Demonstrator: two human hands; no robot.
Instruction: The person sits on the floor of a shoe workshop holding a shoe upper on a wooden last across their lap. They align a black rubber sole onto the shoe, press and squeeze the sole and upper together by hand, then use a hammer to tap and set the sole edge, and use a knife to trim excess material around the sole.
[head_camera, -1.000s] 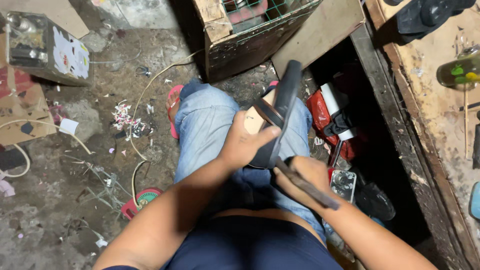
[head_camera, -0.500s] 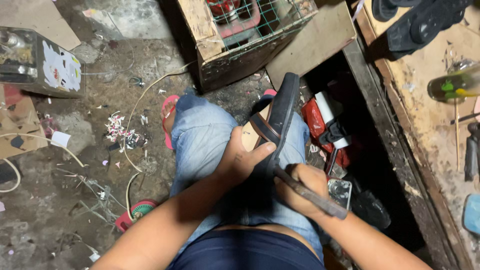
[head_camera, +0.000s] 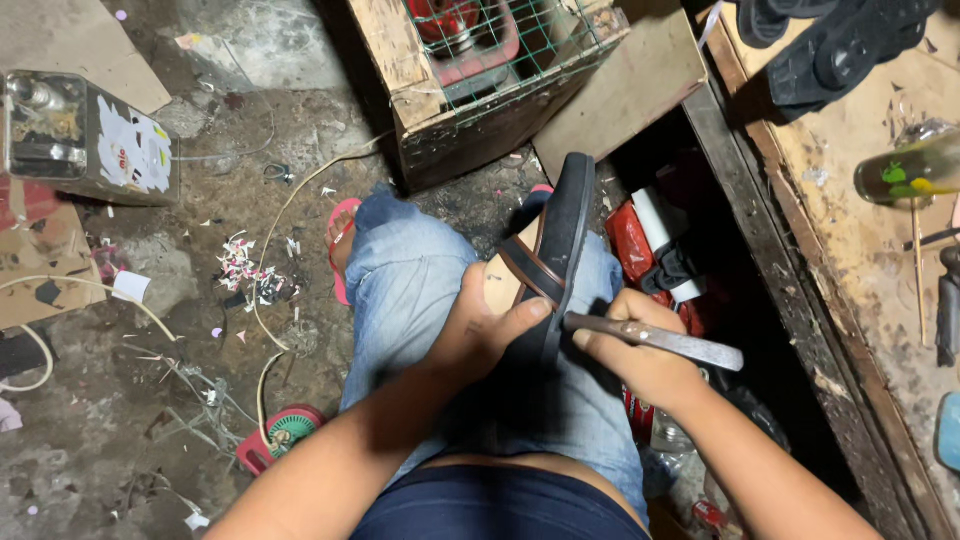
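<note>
A dark sandal with a brown strap stands on edge on my lap, sole facing right. My left hand grips it around the heel end, thumb pressed on the sole. My right hand is closed on a flat metal blade whose tip touches the sandal's sole edge next to my left thumb. My knees in blue jeans are under both hands.
A wooden crate with green wire mesh stands ahead. A metal can sits at the left. Cords and scraps litter the concrete floor. A wooden workbench with a black shoe sole and a bottle runs along the right.
The view has shifted slightly. My hands keep their grip on the sandal and the blade, and the blade has shifted a little along the sole's edge.
</note>
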